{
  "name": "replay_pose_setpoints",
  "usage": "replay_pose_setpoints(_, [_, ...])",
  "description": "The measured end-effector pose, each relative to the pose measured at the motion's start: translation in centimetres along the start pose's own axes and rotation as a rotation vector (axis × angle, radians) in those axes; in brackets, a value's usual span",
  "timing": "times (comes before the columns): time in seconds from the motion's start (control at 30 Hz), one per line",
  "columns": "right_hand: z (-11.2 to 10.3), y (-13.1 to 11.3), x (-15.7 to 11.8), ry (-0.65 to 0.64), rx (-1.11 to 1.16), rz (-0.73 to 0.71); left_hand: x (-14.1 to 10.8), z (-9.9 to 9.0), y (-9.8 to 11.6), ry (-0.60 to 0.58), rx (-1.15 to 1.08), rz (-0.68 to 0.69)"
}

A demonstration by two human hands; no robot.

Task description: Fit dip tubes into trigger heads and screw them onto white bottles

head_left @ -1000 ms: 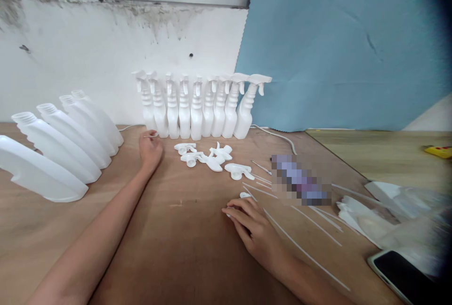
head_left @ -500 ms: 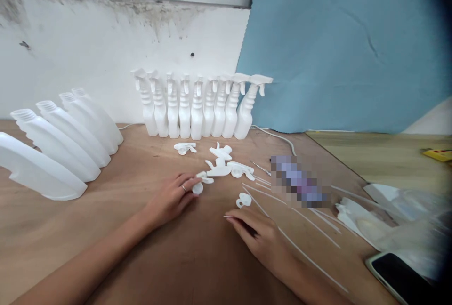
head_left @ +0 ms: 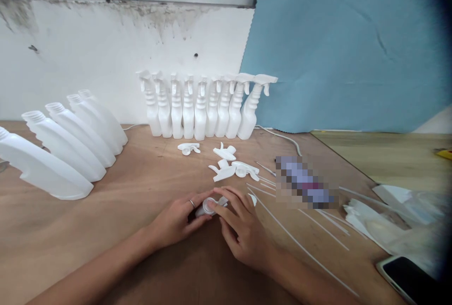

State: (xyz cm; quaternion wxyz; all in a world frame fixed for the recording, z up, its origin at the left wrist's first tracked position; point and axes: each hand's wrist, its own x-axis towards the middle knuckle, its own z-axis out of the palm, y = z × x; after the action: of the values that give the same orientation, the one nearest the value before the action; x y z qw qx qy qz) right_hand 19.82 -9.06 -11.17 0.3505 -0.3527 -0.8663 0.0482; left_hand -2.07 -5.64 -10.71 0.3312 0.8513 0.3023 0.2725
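Between my two hands is a white spray trigger head (head_left: 208, 206), its round collar turned up toward me. My left hand (head_left: 181, 218) grips it from the left, thumb and fingers closed around its sides; a ring shows on one finger. My right hand (head_left: 243, 227) meets it from the right, a fingertip on the round collar and other fingers over the far end. Whether a small thin piece lies under that fingertip is hidden. Just beyond lie loose trigger heads, one (head_left: 224, 171) nearest my hands. A small white disc (head_left: 253, 199) shows partly behind my right hand.
A row of white spray bottles (head_left: 200, 116) with trigger heads stands by the wall. Several open-necked bottles (head_left: 63, 147) lean at left. Thin white tubes (head_left: 300, 244), a pixelated object (head_left: 305, 182), plastic bags (head_left: 374, 225) and a phone (head_left: 406, 274) lie at right.
My left hand has drawn the trigger head nearer and slightly right. My right hand, which pinched a small thin white piece, has moved left onto the trigger head and now covers part of it.
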Motion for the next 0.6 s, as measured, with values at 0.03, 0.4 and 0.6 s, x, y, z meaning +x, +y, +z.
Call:
replay_pose_setpoints(0.03, [0.01, -0.03, -0.16, -0.005, -0.015, 0.009, -0.06, 0.05, 0.06, -0.012, 0.006, -0.008])
replay_pose_setpoints(0.4, [0.66, 0.43, -0.61, 0.044, -0.027, 0.011, 0.01, 0.51, -0.09, -0.012, 0.294, 0.199])
replay_pose_setpoints(0.6, [0.56, 0.23, -0.53, 0.044, 0.047, 0.018, 0.15, 0.58, -0.63, 0.039, 0.323, 0.309])
